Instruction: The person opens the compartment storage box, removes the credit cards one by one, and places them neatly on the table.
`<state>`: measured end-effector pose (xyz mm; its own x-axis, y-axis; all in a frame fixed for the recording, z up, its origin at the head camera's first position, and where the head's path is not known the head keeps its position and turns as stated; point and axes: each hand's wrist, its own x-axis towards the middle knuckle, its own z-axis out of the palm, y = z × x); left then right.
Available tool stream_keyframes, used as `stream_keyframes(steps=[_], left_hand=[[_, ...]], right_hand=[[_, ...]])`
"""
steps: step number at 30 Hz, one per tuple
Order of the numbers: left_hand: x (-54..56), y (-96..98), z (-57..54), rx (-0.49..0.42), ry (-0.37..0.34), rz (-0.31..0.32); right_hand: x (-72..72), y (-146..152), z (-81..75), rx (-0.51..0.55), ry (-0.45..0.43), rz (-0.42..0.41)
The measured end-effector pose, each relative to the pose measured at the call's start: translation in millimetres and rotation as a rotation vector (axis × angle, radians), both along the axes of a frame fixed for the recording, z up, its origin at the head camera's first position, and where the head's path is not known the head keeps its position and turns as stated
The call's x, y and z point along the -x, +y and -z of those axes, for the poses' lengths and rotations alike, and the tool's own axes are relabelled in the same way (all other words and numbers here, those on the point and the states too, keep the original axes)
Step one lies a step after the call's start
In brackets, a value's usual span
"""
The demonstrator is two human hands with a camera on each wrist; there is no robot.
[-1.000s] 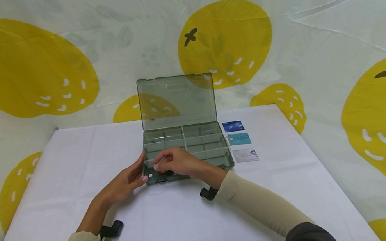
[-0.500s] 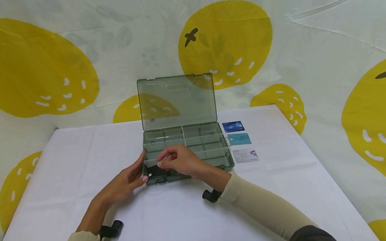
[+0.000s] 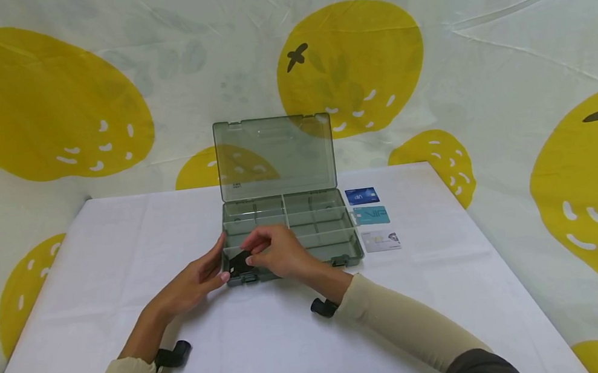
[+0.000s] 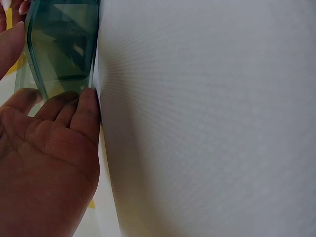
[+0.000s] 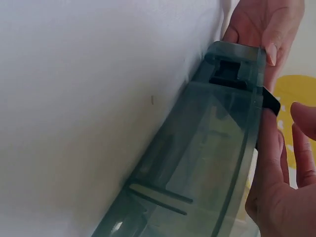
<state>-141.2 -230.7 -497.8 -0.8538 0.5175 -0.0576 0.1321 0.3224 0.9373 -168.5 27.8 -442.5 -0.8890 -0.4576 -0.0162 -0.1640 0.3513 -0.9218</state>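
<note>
A smoke-grey see-through storage box [image 3: 333, 250] stands with its lid [image 3: 274, 158] raised. My left hand [image 3: 196, 282] holds the box's front left corner, fingers along the side wall and thumb at the front. My right hand [image 3: 278, 252] reaches over the front wall into the front left compartment, holding a black card [image 3: 238, 263] at its right end. That card leans up from the compartment floor; in the right wrist view a corner of the black card [image 5: 270, 101] pokes above the box edge, by my fingers [image 5: 270, 143]. Part of the card is hidden behind my right hand.
Right of the box a dark blue card [image 3: 362, 196], a teal card [image 3: 371, 215] and a pale silver card [image 3: 382, 240] lie in a column on the white-covered table [image 3: 455, 316]. Thin dividers split the box into several compartments. A fruit-print cloth [image 3: 482, 58] hangs behind.
The black card in the front left compartment has tilted up and shows more beside my right fingers. My right hand shifted slightly; my left hand stays at the box corner.
</note>
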Motion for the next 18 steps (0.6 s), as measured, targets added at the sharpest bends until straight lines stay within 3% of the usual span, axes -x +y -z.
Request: stream_keyframes(steps=[18], left_hand=[[-0.6,1.1,-0.6,0.027,0.006,-0.01]], right_hand=[[-3.5,5.0,4.7,-0.041,0.103,0.161]])
